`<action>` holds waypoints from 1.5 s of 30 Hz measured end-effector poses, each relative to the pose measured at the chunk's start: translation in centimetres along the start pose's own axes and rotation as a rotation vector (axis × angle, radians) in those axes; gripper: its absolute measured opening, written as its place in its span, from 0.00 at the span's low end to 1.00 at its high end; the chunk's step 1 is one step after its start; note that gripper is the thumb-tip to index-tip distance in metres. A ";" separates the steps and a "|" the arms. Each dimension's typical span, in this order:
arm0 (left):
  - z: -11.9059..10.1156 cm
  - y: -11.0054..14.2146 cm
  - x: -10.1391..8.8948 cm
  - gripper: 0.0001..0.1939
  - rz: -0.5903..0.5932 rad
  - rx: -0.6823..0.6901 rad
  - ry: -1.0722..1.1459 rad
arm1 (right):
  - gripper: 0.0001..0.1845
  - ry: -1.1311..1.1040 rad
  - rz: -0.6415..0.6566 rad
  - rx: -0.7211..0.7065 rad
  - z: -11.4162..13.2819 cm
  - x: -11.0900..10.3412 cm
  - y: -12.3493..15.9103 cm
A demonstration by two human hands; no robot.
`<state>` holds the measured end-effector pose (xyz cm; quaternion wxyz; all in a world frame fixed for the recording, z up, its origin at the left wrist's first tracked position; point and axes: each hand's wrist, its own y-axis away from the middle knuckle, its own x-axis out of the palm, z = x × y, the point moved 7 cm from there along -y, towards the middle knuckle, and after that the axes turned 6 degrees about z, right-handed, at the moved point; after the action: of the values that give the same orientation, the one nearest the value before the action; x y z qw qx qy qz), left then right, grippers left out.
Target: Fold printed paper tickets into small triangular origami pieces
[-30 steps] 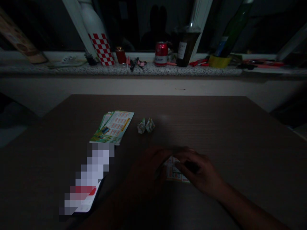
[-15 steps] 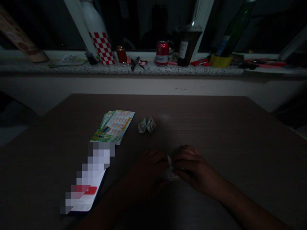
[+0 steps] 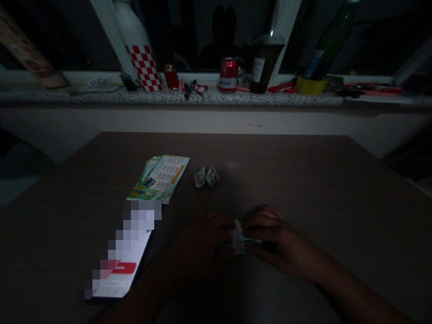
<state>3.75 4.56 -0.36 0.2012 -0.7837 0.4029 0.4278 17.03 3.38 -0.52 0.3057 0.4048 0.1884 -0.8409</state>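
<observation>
Between my two hands, low on the dark table, is a small folded piece of printed paper [image 3: 238, 240]. My left hand [image 3: 205, 240] grips its left side, though deep shadow hides much of the fingers. From the right, my right hand [image 3: 275, 236] has its fingers bent over the paper's right part, with the thumb below. A pale crease stands up between the fingertips. Beyond my hands sit two small folded paper pieces, a left one [image 3: 200, 177] and a right one [image 3: 212, 176], close side by side. A stack of printed calendar cards [image 3: 164, 177] lies farther left.
A phone [image 3: 118, 281] with a lit, partly blurred screen lies near my left forearm on the table [image 3: 320, 180]. Along the granite windowsill [image 3: 209, 95] behind stand a checkered bottle [image 3: 143, 63], a red can [image 3: 228, 74], a dark cup [image 3: 265, 67] and a green bottle [image 3: 334, 40].
More of the folded paper shows between my hands. My right thumb and fingers have parted slightly around its right edge. The cards and the two folded pieces have stayed put.
</observation>
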 end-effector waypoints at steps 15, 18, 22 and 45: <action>0.2 0.1 0.5 0.20 -0.002 -0.047 -0.019 | 0.05 0.031 -0.041 -0.024 0.0 0.3 -0.1; 0.1 -0.1 0.6 0.18 -0.020 -0.052 -0.021 | 0.05 0.040 -0.055 -0.026 0.0 0.2 -0.2; 0.3 -0.3 0.6 0.17 -0.060 -0.073 -0.019 | 0.06 0.057 -0.083 -0.028 0.0 0.1 -0.2; 0.5 -0.7 0.8 0.16 -0.041 -0.110 -0.021 | 0.07 0.059 -0.191 -0.016 -0.6 0.5 -0.3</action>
<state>4.30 4.89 -1.32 0.1706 -0.7970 0.3606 0.4535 16.93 3.75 -1.20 0.2217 0.4071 0.2419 -0.8524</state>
